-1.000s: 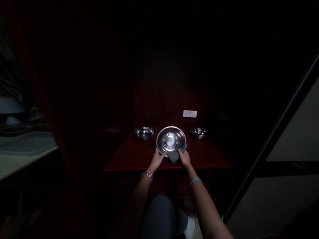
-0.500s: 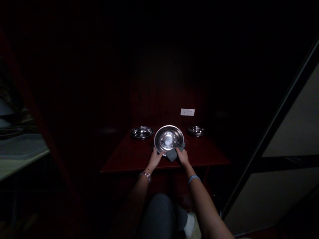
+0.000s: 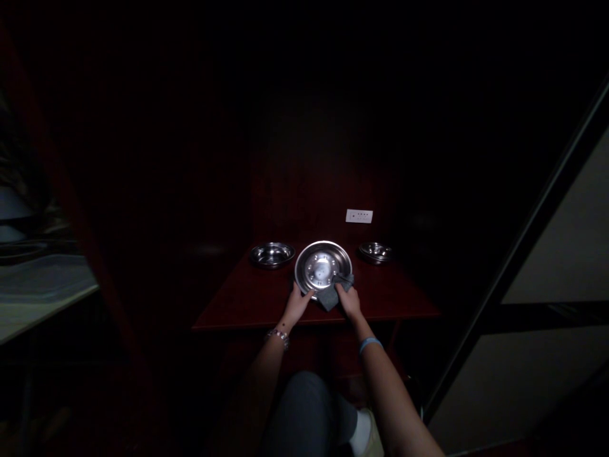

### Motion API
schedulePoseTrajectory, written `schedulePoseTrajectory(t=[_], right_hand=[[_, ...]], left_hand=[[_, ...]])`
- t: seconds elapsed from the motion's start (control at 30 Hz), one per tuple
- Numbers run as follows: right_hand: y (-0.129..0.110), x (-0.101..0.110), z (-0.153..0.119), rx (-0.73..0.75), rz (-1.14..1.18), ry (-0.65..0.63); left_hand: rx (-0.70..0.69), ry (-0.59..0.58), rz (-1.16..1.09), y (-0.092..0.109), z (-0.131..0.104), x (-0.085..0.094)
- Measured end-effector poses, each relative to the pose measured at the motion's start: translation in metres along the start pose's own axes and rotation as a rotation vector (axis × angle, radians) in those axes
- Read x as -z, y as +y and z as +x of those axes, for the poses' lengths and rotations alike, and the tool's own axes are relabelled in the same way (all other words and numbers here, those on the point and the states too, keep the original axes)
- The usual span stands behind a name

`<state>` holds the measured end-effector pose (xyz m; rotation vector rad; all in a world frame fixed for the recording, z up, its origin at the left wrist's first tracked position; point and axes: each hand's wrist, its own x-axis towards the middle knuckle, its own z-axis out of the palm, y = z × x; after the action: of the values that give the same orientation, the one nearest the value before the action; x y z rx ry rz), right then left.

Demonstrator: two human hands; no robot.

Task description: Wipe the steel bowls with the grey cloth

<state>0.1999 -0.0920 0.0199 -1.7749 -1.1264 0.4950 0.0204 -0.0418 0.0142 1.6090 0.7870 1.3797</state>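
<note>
A shiny metal basin [image 3: 321, 265] is tilted up above the dark red table [image 3: 266, 306], its inside facing me. My left hand [image 3: 297, 304] grips its lower left rim, thumb on the inner side. At the lower right rim my right hand [image 3: 349, 299] is closed on a grey cloth [image 3: 328, 297], which lies against the basin and hangs below its edge. Another metal basin [image 3: 272, 254] rests on the table to the left. Smaller metal bowls [image 3: 375, 252], seemingly stacked, sit at the right.
A white socket panel [image 3: 359, 216] is on the dark back wall. At the far left a pale surface [image 3: 52, 301] bears a clear plastic item. My knees are below the table's front edge. A pale panelled surface [image 3: 547, 374] stands at the right.
The view has shifted very slightly. Both hands keep nearly the same places on the basin and the cloth.
</note>
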Motion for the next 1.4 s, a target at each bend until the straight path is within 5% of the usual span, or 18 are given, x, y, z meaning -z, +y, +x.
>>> schedulePoseTrajectory(t=[0.97,1.4], right_hand=[[-0.005,0.001,-0.002,-0.014,-0.030,-0.001],[-0.011,0.004,-0.006,0.008,0.011,-0.043]], left_hand=[[0.004,-0.005,0.016,-0.002,0.001,0.001],[0.020,-0.014,-0.023,-0.023,0.013,0.005]])
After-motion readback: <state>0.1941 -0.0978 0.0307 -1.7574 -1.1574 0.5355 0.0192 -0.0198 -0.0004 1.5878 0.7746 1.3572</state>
